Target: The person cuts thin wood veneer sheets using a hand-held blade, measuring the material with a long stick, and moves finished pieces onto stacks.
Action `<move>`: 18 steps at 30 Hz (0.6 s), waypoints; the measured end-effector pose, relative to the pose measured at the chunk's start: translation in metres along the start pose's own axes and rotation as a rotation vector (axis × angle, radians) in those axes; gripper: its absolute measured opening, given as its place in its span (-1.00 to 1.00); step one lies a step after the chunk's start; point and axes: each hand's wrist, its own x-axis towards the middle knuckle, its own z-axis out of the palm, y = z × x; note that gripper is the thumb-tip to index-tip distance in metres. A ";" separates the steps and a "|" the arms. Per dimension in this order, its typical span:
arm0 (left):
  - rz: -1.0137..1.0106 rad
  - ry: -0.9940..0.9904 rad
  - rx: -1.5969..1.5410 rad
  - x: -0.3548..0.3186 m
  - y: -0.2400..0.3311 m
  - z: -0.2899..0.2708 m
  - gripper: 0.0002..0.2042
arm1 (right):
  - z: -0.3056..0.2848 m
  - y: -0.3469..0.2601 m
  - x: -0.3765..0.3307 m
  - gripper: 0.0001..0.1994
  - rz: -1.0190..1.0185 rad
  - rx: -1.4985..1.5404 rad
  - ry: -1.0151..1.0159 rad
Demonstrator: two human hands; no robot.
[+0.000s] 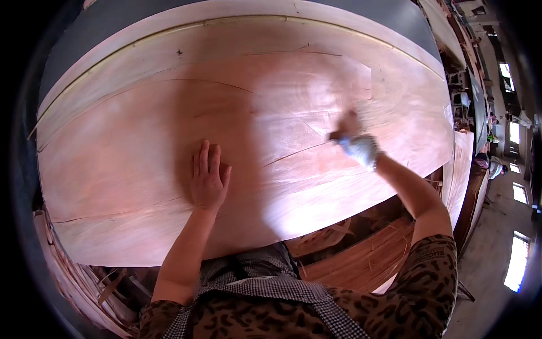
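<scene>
Veneer sheet (169,186) flat across bench (395,17), covering most of top. L hand (209,179) pressed flat on it, fingers together, near front edge. R hand (357,142), white-wrapped, blurred, toward right edge; grip can't tell.

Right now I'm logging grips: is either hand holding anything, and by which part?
The bare left hand lies flat on the large reddish wood veneer sheet, gripping nothing. The white-gloved right hand is blurred; any hold cannot be told.
</scene>
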 end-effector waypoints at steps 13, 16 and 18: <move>0.009 0.031 0.010 0.007 0.004 -0.001 -0.49 | -0.045 0.048 0.116 -0.70 0.206 0.182 0.327; -0.008 0.007 -0.007 0.006 0.005 -0.004 -0.50 | -0.049 0.034 0.205 -0.62 0.233 0.168 0.146; -0.002 0.038 -0.052 0.005 0.001 -0.003 -0.50 | -0.044 0.029 0.239 -0.60 0.233 0.097 -0.020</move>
